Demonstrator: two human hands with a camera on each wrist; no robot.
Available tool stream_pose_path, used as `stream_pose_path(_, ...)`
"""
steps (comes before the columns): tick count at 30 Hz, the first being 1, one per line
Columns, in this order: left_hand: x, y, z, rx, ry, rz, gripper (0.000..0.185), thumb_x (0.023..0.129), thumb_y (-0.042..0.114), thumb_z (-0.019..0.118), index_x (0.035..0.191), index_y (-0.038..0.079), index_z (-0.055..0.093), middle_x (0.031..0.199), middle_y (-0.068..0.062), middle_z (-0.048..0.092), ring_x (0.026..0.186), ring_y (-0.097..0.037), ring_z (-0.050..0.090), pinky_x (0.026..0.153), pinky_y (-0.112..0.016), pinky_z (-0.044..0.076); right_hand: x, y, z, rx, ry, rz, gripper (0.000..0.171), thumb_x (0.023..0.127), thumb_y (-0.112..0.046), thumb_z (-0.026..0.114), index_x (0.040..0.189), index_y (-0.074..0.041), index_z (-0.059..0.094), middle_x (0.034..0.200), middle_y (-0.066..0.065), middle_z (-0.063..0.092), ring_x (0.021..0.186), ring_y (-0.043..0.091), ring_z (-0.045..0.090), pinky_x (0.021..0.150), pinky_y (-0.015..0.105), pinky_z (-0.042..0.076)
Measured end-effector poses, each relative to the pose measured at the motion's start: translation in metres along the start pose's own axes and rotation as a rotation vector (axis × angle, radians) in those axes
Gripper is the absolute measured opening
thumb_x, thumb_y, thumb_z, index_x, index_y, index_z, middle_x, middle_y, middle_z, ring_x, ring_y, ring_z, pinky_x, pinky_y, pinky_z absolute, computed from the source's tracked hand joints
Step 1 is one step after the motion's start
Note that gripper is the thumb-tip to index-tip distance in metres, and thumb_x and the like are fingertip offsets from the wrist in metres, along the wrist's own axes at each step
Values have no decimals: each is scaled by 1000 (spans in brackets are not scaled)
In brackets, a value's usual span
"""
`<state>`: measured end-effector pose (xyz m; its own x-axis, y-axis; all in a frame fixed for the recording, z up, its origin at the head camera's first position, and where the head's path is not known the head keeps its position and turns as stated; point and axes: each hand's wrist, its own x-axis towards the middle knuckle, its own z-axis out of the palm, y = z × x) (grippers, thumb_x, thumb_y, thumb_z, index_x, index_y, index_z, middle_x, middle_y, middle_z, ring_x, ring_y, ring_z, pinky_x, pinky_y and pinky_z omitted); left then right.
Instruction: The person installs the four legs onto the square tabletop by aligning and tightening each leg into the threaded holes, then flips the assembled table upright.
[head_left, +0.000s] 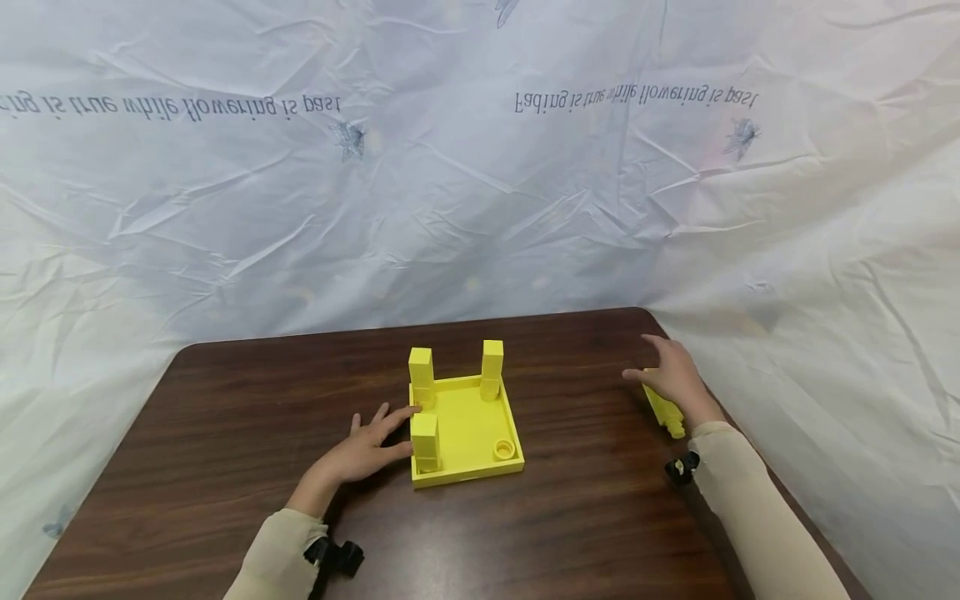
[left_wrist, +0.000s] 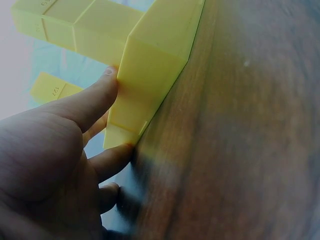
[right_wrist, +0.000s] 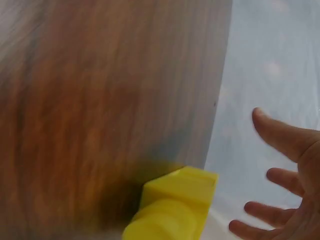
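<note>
1. Dark brown wooden table (head_left: 225, 433): carries all parts.
2. Square yellow plastic tray-shaped base (head_left: 468, 429), table centre; 3 upright square yellow posts at corners, 4th corner shows round socket (head_left: 505, 450).
3. Loose yellow plastic post (head_left: 663, 410), lying near right edge.
4. Left hand (head_left: 367, 450): fingers straight, touching base's left side.
5. Right hand (head_left: 675, 375): open, over loose post, no grip.
</note>
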<state>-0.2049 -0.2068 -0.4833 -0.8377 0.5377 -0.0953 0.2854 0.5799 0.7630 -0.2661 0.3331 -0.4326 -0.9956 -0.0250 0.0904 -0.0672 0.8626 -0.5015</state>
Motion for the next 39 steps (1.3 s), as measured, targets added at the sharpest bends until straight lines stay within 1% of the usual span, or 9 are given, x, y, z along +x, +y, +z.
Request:
stream_pose_path(5, 0, 0, 0, 11, 0, 2, 70, 109, 41, 60, 168, 19, 31, 171, -20, 27, 159, -49, -2, 116, -72, -21, -8, 8, -1, -42, -90, 72, 85, 97, -26, 78, 158, 12, 34, 155, 45, 32, 140, 66, 29, 107, 77, 35)
stream_pose_path(8, 0, -2, 0, 15, -4, 6, 71, 109, 42, 60, 169, 18, 30, 171, -21, 27, 159, -49, -2, 116, -73, -21, -12, 12, -2, -70, -141, 86, 81, 97, -22, 78, 156, 13, 35, 154, 44, 36, 136, 66, 36, 103, 75, 41)
stream_pose_path(13, 1, -3, 1, 13, -2, 0, 72, 108, 44, 60, 169, 18, 29, 171, -19, 27, 160, -48, -2, 117, -72, -21, -15, 16, -4, -55, -204, 105, 79, 93, -11, 79, 155, 14, 37, 144, 45, 45, 118, 59, 56, 86, 63, 55)
stream_pose_path(17, 0, -4, 1, 9, 0, -6, 72, 108, 44, 60, 169, 18, 29, 172, -19, 27, 160, -47, -2, 117, -71, -22, -16, 17, -4, -36, -214, 110, 76, 94, -5, 76, 156, 12, 36, 142, 45, 46, 107, 51, 61, 74, 51, 57)
stream_pose_path(22, 0, -2, 1, 4, 2, 6, 71, 109, 41, 60, 168, 17, 30, 171, -21, 27, 159, -49, -3, 116, -72, -21, -17, 20, 1, -13, -179, 95, 71, 93, 3, 67, 157, 9, 37, 145, 46, 44, 78, 34, 60, 59, 39, 50)
stream_pose_path(28, 0, 0, 1, -2, 3, 2, 70, 109, 39, 61, 168, 17, 31, 171, -21, 27, 159, -49, -3, 116, -73, -21, -20, 14, 5, 91, -122, 49, 68, 96, 3, 58, 160, 5, 35, 155, 45, 35, 53, 19, 43, 49, 35, 41)
stream_pose_path(32, 1, -1, 1, -5, 2, 3, 70, 109, 39, 61, 168, 17, 31, 171, -22, 27, 159, -49, -3, 116, -73, -21, -23, 0, 6, 169, -77, 9, 66, 99, -1, 60, 161, 1, 37, 155, 41, 38, 72, 32, 59, 53, 36, 46)
stream_pose_path(36, 1, -1, 1, 1, -1, 4, 70, 109, 40, 61, 168, 17, 31, 171, -22, 26, 159, -49, -3, 116, -73, -21, -28, -20, 7, 247, -26, -65, 64, 100, 2, 66, 159, -1, 42, 143, 36, 53, 113, 48, 62, 72, 45, 58)
stream_pose_path(39, 2, -1, 1, 7, 2, 4, 71, 109, 40, 60, 168, 17, 31, 171, -21, 26, 159, -49, -3, 116, -73, -21, -30, -35, 8, 295, 8, -142, 62, 97, 6, 68, 155, 1, 46, 133, 34, 59, 113, 50, 63, 80, 53, 60)
